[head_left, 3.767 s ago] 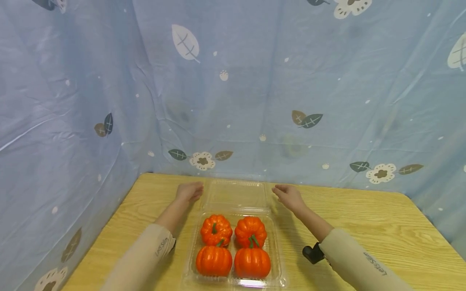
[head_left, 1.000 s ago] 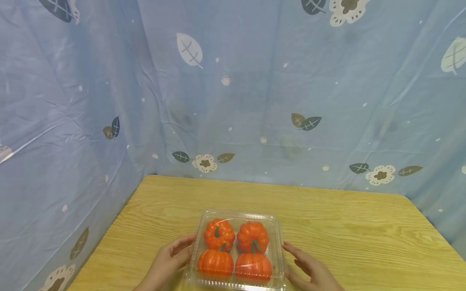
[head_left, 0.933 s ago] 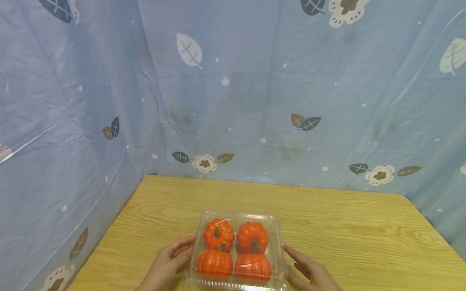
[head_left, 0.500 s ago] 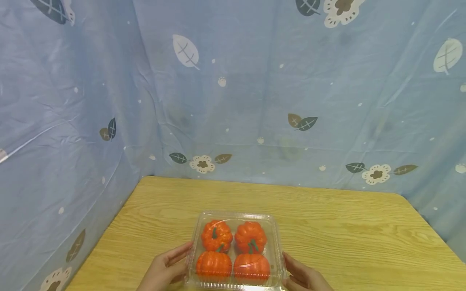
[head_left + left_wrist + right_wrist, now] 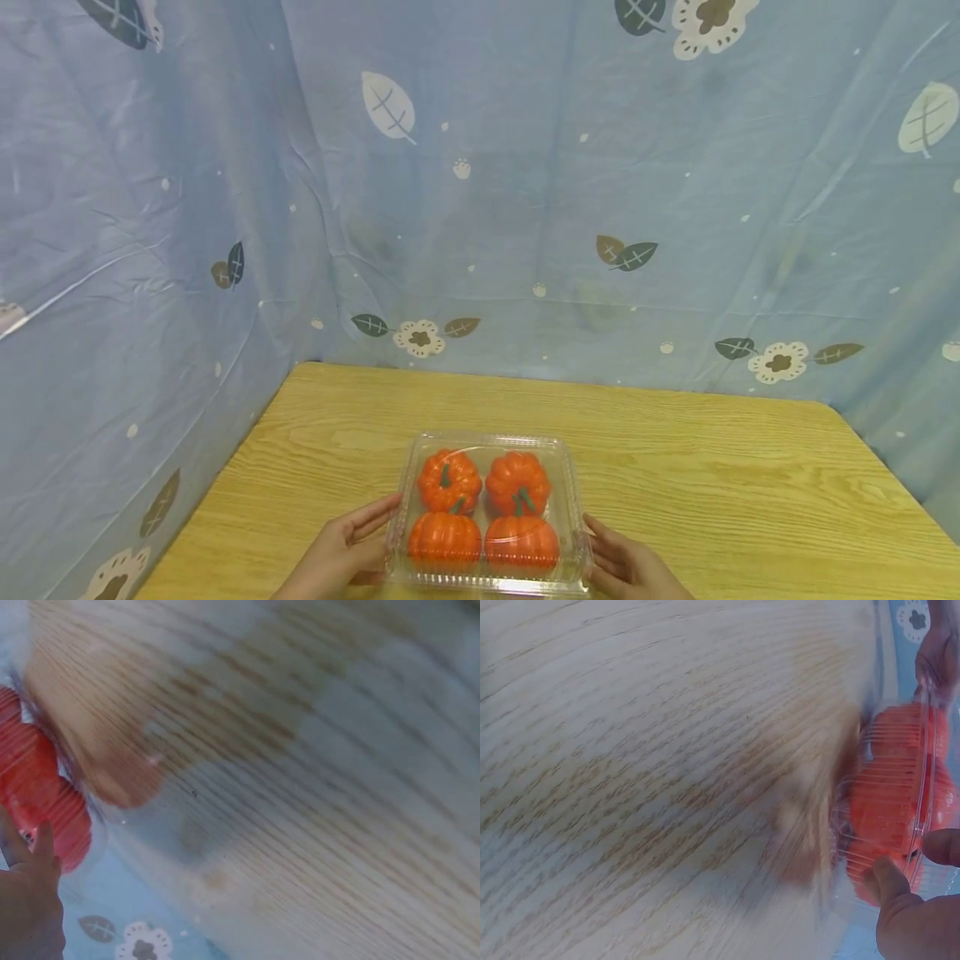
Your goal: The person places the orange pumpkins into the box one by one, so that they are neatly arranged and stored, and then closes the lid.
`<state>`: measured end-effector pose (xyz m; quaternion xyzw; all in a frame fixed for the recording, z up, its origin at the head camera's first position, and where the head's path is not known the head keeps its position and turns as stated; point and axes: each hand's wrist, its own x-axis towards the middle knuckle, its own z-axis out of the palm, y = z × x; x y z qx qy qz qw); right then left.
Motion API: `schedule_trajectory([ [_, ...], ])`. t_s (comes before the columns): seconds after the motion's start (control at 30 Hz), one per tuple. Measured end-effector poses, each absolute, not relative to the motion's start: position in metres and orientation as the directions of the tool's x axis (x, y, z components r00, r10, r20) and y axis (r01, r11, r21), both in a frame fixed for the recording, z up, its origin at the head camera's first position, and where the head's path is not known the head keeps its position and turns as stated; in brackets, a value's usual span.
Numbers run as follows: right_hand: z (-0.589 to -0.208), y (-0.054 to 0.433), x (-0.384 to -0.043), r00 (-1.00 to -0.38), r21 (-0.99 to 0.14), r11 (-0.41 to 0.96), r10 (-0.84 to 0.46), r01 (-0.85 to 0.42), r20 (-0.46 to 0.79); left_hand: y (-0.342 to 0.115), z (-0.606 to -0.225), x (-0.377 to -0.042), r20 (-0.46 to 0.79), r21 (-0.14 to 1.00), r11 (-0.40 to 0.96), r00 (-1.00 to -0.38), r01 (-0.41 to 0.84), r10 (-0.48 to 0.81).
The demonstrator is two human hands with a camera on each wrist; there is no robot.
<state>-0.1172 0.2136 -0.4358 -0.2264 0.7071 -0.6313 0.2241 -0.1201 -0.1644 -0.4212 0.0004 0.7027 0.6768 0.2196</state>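
A clear plastic clamshell box (image 5: pixel 491 442) stands at the near middle of the table, its lid down. Inside sit several orange toy pumpkins (image 5: pixel 448 482) with green stems, in two rows. At the box's left side my left hand (image 5: pixel 337 550) holds the edge, fingers against the wall. My right hand (image 5: pixel 633 567) grips the opposite side; in the right wrist view the right hand's thumb and fingers (image 5: pixel 891 881) pinch the rim. Only part of the left hand (image 5: pixel 30 907) shows in the left wrist view, beside the red-looking pumpkins (image 5: pixel 45 787).
The wood-grain table (image 5: pixel 712 483) extends behind the box and to both sides. A blue curtain (image 5: pixel 480 208) with leaf and flower prints hangs along the back and left edges.
Earlier the lid lay open behind the box with a hand at each side of it. Now it covers the pumpkins. Both hands have come nearer the body, and the right has closed in on the box.
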Motion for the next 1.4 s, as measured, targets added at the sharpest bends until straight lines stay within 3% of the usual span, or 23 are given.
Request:
schedule_trajectory([
  [0.3,-0.4343,0.2147,-0.1211,-0.779,-0.999,0.022,-0.627,-0.028,0.008,-0.1630,-0.4213,-0.1178,-0.301,0.951,0.036,-0.901,-0.306,0.314],
  [0.87,-0.4317,0.2140,-0.1196,-0.780,-0.999,0.025,-0.625,0.030,-0.039,-0.1689,-0.4186,-0.1146,-0.275,0.958,0.160,-0.912,-0.236,0.305],
  [1.4,-0.4368,0.2122,-0.1184,-0.793,-0.997,0.000,-0.606,0.071,-0.057,-0.1615,-0.4202,-0.1118,-0.247,0.969,0.107,-0.915,-0.224,0.319],
])
